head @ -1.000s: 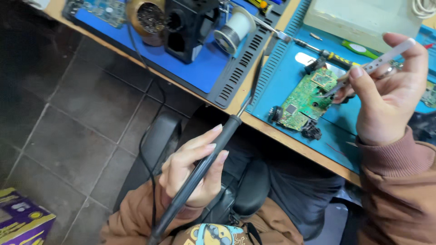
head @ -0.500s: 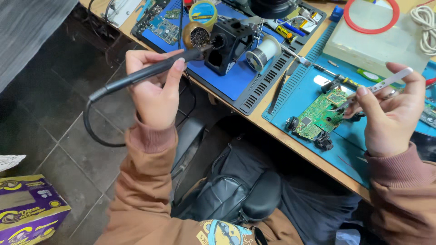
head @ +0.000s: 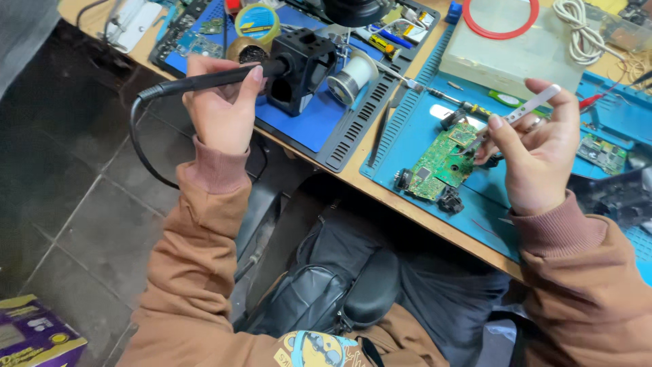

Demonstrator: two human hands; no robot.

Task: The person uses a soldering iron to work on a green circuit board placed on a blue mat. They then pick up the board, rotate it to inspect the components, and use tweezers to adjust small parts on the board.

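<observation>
My left hand (head: 221,109) grips a black soldering iron (head: 204,81) by its handle, the tip end pushed into a black stand (head: 302,68) on the blue mat. Its black cord (head: 146,146) loops down below the desk edge. My right hand (head: 536,160) holds silver tweezers (head: 519,115), their points resting on a green circuit board (head: 441,163) that lies on the teal work mat (head: 407,129). A spool of solder wire (head: 350,78) sits on the right side of the stand.
A white box with a red ring (head: 506,41) stands at the back, a coiled white cable (head: 581,30) beside it. Screwdrivers (head: 441,98), a second small board (head: 601,153) and a round tin (head: 257,24) lie on the mats. A purple carton (head: 37,336) sits on the tiled floor.
My left hand swung the soldering iron up from below the desk and brought its tip into the black stand. My right hand kept the tweezers on the green board.
</observation>
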